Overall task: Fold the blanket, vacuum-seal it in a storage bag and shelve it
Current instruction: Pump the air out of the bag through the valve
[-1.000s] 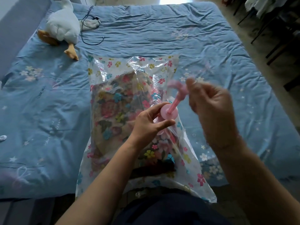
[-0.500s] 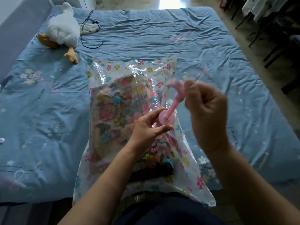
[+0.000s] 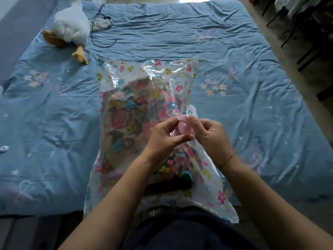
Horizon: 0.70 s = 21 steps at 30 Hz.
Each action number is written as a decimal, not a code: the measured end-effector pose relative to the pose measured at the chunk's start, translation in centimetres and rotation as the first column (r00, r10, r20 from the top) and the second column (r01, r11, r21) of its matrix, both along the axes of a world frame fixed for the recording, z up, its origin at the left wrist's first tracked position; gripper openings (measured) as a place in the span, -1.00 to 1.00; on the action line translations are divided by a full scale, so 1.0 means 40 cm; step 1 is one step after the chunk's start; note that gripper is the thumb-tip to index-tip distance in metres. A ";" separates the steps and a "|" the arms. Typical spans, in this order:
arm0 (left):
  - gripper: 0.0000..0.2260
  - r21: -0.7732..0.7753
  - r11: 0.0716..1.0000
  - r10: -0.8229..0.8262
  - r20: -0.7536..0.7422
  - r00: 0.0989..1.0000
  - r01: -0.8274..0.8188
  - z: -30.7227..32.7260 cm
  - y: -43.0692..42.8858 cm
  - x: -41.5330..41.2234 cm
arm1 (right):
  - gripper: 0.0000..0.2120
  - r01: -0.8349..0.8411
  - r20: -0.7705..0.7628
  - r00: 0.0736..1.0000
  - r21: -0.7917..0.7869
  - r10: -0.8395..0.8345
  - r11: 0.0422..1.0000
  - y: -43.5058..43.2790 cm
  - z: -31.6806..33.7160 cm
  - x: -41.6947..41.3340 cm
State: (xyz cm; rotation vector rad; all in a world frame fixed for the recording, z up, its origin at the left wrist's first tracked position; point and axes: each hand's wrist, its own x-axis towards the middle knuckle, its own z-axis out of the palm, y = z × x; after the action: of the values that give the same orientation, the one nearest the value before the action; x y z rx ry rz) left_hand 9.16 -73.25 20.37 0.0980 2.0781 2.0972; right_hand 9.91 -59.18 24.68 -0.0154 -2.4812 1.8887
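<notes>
Your left hand (image 3: 164, 137) and right hand (image 3: 211, 138) meet in front of you, the fingers of both curled and pinching the pink valve (image 3: 183, 127) of the storage bag (image 3: 156, 69). The bag lies flat on the bed (image 3: 243, 87), its near end overhanging the edge, with the folded blanket (image 3: 124, 120) inside. Farther off, a plush goose (image 3: 72, 26) and a dark cable (image 3: 100, 33) rest on the covers.

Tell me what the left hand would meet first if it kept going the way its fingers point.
The valve: the left hand points rightward, thumb and forefinger pinching its edge. Right behind it are the right hand's fingers; the depth between them is unclear.
</notes>
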 end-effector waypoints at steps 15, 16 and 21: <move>-0.50 0.023 1.000 0.012 -0.007 1.000 -0.011 0.004 -0.008 0.020 | -0.57 0.026 -0.141 0.989 -0.095 -0.039 0.995 0.009 0.077 0.020; -0.50 0.020 1.000 0.008 -0.006 1.000 -0.008 0.007 -0.008 0.016 | -0.58 0.001 -0.249 0.967 -0.219 -0.057 0.976 0.009 0.122 0.025; -0.49 -0.005 1.000 0.027 0.000 1.000 -0.027 -0.004 -0.002 0.022 | -0.54 0.021 -0.244 0.967 -0.187 -0.067 0.982 -0.014 0.076 0.015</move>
State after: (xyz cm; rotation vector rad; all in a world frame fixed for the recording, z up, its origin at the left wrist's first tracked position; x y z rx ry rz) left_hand 10.06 -73.35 20.19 0.0700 2.0960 2.1076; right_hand 10.50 -59.73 27.71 0.1529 -2.1239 1.9571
